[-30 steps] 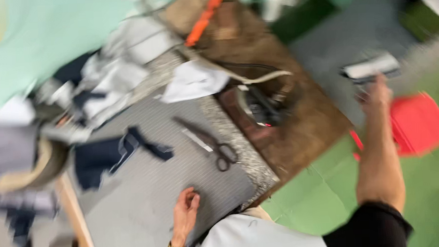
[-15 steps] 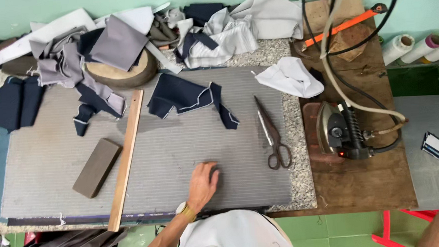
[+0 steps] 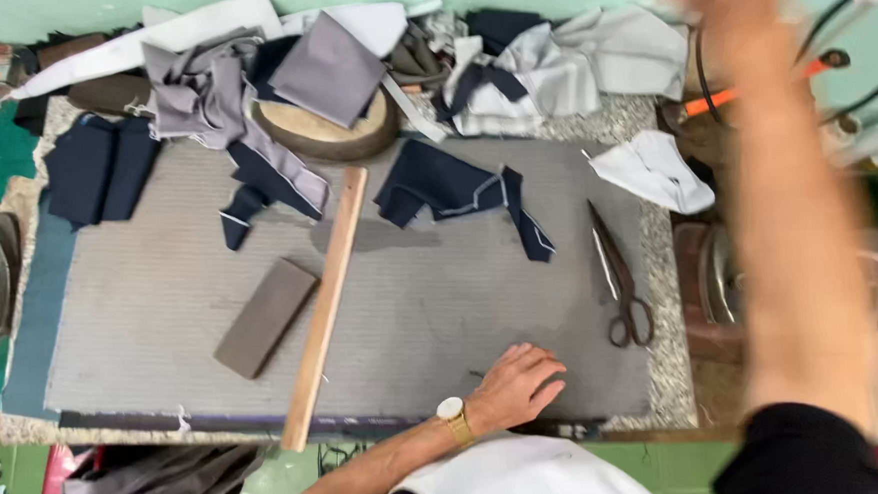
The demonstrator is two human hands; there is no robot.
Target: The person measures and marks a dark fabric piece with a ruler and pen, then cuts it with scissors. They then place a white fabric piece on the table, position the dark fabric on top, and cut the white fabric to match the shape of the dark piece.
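scissors (image 3: pixel 620 280) upright, handles toward left hand (image 3: pixel 513 385)

I see a matt grey ribbed cloth pad (image 3: pixel 431 287), a smooth pale wooden strip (image 3: pixel 325 305), dull dark metal scissors (image 3: pixel 621 273), and soft navy cloth (image 3: pixel 456 188).

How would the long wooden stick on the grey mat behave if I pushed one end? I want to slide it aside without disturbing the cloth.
The wooden stick looks straight and rigid, so it would probably move as one piece, pivoting rather than bending. Its flat face lies on the ribbed grey mat, so it would likely drag, not roll. Its far end lies near the navy fabric piece, which a swing might catch.
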